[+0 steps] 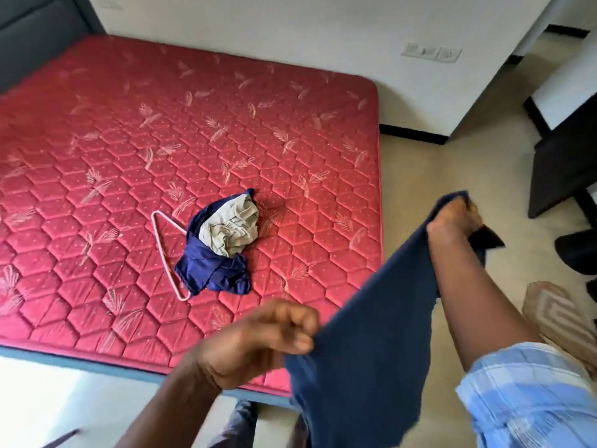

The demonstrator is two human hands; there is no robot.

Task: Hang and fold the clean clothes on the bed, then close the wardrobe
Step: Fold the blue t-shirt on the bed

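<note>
Both hands grasp a dark blue cloth [371, 334] beside the bed [161, 140]: left hand [258, 341] near, right hand [455, 221] farther.

Most of the red mattress [129, 140] is left bare, so open room is offered from nine through twelve to two o'clock. Near its centre the way is blocked by a crumpled pile of blue and grey clothes [223, 244], with a pink hanger [164, 244] touching the pile at its nine o'clock side. At four o'clock the near approach is screened by the dark blue garment [371, 334] stretched between both hands, and dark furniture [565, 169] stands at three o'clock.
</note>
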